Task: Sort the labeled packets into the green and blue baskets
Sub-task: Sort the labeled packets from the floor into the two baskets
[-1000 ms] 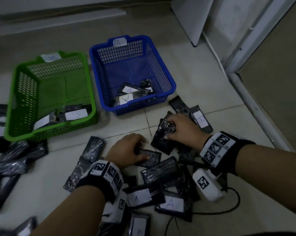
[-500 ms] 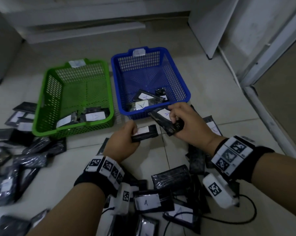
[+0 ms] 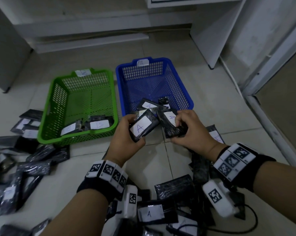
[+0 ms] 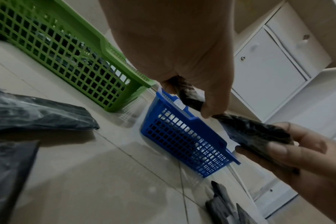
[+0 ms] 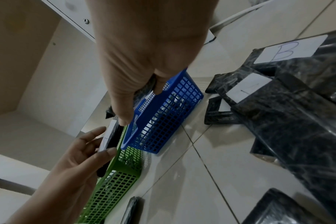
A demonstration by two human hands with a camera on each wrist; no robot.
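My left hand grips a black packet whose white label reads A. My right hand grips a second black packet, also labelled A. Both packets hang side by side just in front of the near rim of the blue basket, which holds a few A packets. The green basket to its left holds packets with white labels, one marked B. In the left wrist view my left hand's fingers curl round its packet; the right hand's packet shows beside it.
Several loose black packets lie on the tiled floor at the left and near my wrists, one labelled A. A black cable runs at the bottom right. White cabinets and a door frame stand behind and to the right.
Both hands lifted a packet each off the floor pile and carried them up towards the blue basket's near rim. The labels now face up, both reading A.
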